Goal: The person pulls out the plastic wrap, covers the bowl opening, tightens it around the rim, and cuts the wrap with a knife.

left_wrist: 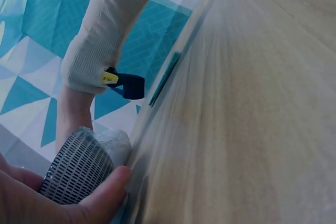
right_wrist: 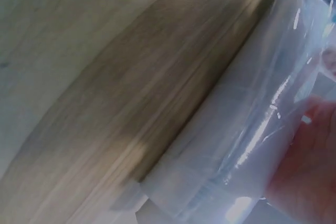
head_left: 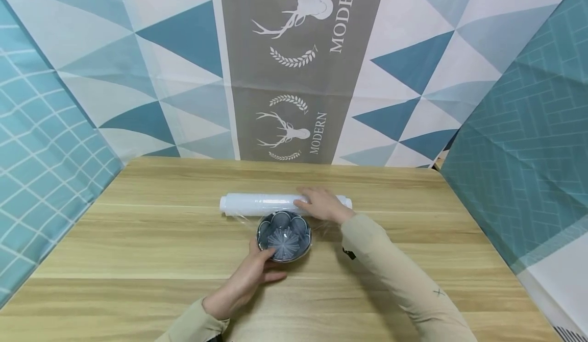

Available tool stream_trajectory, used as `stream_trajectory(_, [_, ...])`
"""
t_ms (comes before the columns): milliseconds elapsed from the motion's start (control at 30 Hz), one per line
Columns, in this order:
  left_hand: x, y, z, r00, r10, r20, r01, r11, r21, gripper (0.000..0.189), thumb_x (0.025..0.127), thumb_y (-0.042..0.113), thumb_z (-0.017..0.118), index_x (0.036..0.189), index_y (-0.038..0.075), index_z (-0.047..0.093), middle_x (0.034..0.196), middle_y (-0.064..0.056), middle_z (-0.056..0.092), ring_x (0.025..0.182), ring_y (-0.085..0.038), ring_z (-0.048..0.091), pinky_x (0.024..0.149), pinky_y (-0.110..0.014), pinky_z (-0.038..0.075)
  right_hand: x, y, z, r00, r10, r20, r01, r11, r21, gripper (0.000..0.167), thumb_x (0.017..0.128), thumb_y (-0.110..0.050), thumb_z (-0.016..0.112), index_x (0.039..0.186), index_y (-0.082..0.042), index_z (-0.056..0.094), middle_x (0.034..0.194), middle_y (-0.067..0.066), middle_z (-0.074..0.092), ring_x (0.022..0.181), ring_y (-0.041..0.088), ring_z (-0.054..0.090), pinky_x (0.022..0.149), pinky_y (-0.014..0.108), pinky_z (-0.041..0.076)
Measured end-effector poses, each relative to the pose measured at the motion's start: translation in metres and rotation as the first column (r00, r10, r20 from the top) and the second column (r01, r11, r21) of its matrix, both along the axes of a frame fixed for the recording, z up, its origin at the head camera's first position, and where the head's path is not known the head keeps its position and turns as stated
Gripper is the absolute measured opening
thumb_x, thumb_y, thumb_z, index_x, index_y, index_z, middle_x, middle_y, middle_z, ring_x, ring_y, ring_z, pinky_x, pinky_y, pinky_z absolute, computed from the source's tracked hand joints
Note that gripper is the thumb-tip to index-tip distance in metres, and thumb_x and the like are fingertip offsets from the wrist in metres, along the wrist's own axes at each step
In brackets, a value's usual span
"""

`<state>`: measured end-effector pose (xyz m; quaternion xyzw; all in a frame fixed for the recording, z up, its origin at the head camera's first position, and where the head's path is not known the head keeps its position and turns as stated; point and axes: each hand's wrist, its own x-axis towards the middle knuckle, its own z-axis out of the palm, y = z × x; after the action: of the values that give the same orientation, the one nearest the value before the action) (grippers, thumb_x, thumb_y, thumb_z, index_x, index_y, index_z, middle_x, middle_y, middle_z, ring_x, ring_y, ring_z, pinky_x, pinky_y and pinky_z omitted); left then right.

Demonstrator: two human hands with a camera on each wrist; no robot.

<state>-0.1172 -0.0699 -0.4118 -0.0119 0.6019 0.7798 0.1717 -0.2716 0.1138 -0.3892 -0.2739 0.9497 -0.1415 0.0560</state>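
Note:
My left hand point(head_left: 245, 279) grips a dark blue-grey bowl point(head_left: 284, 236) near the middle of the wooden table, thumb at its near left rim. The bowl has a petal pattern inside; the left wrist view shows the dark lattice-patterned outside of the bowl point(left_wrist: 79, 166). Just beyond lies a white roll of plastic wrap point(head_left: 257, 204), sideways on the tabletop. Clear film stretches from the roll over the bowl. My right hand point(head_left: 323, 205) holds the roll right of its middle, fingers over the top. In the right wrist view the shiny roll point(right_wrist: 236, 124) runs diagonally beside the right hand point(right_wrist: 307, 158).
The wooden table point(head_left: 138, 240) spreads around both hands. A patterned cloth with deer prints point(head_left: 294, 76) hangs behind its far edge. Blue tiled-pattern cloths stand along the left point(head_left: 41, 127) and right sides. A dark wrist strap point(left_wrist: 123, 82) shows on the right sleeve.

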Motion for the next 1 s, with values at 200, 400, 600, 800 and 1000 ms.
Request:
stream_trajectory(200, [0.000,0.001,0.000,1.000,0.006,-0.018,-0.006,0.999,0.047,0.057,0.096,0.010,0.030,0.139,0.005,-0.008,0.140,-0.034,0.014,0.119,-0.046,0.039,0.085,-0.046,0.049,0.000,0.000,0.003,1.000,-0.013,0.026,0.012,0.999,0.040,0.060,0.090,-0.050,0.043,0.136,-0.011,0.041,0.136,0.011,0.046,0.125,0.032,0.042,0.102,0.054,0.029])
stream_trajectory(400, [0.002,0.000,-0.001,0.999,0.008,-0.034,-0.006,0.998,0.055,0.059,0.096,0.008,0.030,0.141,0.005,-0.008,0.140,-0.035,0.014,0.118,-0.044,0.041,0.085,-0.046,0.048,0.001,-0.001,0.003,0.998,-0.046,0.031,0.046,0.999,0.006,0.058,0.088,-0.049,0.049,0.132,-0.011,0.046,0.132,0.010,0.050,0.121,0.032,0.046,0.102,0.049,0.032])
stream_trajectory(600, [0.000,-0.004,-0.003,1.000,0.002,-0.022,-0.001,0.999,0.053,0.059,0.095,0.007,0.030,0.143,0.007,-0.005,0.141,-0.034,0.015,0.117,-0.043,0.043,0.086,-0.045,0.048,0.002,0.001,0.000,0.997,-0.072,0.034,0.072,0.997,-0.012,0.056,0.088,-0.049,0.050,0.129,-0.010,0.049,0.129,0.010,0.053,0.120,0.030,0.048,0.102,0.045,0.033])
stream_trajectory(800, [-0.003,-0.011,-0.004,1.000,0.002,-0.030,-0.001,1.000,0.025,0.058,0.095,0.009,0.032,0.144,0.005,0.002,0.136,-0.036,0.025,0.109,-0.041,0.050,0.084,-0.045,0.049,0.007,0.007,0.002,0.991,-0.122,0.055,0.123,0.992,-0.027,0.054,0.085,-0.048,0.054,0.123,-0.009,0.055,0.119,0.010,0.060,0.110,0.029,0.055,0.096,0.041,0.040])
stream_trajectory(1000, [-0.006,-0.018,-0.003,0.999,-0.015,-0.040,0.015,1.000,-0.009,0.054,0.095,0.011,0.032,0.143,0.001,0.008,0.129,-0.037,0.034,0.101,-0.037,0.056,0.084,-0.046,0.049,0.015,0.011,0.008,0.991,-0.131,0.041,0.131,0.991,0.017,0.049,0.082,-0.050,0.058,0.110,-0.009,0.061,0.094,0.005,0.066,0.084,0.021,0.060,0.080,0.037,0.047])
